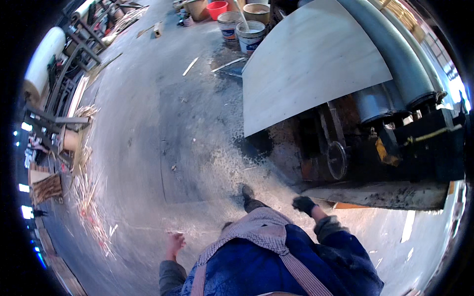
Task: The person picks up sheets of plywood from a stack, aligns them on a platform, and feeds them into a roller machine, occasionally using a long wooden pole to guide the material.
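Note:
My bare left hand (176, 241) hangs low over the concrete floor, its fingers loosely bent and apart, with nothing in it. To the right, my right hand (304, 204) wears a dark glove. Its fingers blend into one dark shape, so I cannot tell how they are held; no object shows in it. That hand is nearest to the low ledge (380, 195) of the roller machine. A large pale veneer sheet (311, 64) sticks out from the machine's grey rollers (402, 54), well ahead of both hands and touched by neither.
White buckets (251, 37) and a red basin (217, 9) stand at the far end, beside the sheet. A handwheel (337, 160) juts from the machine's side. Wood strips (89, 202) litter the left floor by a rack (74, 59) carrying a white roll (44, 61).

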Tool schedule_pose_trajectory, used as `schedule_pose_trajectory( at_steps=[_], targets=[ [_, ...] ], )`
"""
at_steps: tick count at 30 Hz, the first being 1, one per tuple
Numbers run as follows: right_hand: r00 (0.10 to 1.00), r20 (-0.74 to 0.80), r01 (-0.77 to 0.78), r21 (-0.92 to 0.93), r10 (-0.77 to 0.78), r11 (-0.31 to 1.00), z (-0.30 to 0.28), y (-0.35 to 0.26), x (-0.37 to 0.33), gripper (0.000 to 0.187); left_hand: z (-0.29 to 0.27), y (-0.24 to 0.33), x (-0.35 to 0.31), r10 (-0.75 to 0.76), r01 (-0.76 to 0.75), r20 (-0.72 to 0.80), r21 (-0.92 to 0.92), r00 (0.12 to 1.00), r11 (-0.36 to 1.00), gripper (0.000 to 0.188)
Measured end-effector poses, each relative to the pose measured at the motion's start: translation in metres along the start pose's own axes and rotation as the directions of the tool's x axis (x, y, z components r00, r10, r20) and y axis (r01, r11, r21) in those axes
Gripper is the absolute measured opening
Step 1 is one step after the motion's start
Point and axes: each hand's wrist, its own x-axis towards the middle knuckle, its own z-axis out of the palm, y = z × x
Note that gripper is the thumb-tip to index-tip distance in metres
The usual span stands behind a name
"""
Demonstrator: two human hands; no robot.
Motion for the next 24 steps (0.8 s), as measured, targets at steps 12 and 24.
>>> schedule_pose_trajectory(
  at_steps=[12, 24],
  targets=[
    [0.97, -0.215, 0.203, 0.466, -0.113, 0.861, 0.003, -0.266, 0.24, 0.022, -0.111, -0.004, 0.168, 0.1, -0.326, 0.356, 0.661, 0.929, 0.676, 0.029],
    [0.88, -0.46, -0.016, -0.28, -0.119, 0.96, 0.039, -0.258, 0.326, 0.023, -0.254, 0.411, 0.389, 0.056, -0.055, 0.027, -0.018, 0.998, 0.998, 0.031]
  ],
)
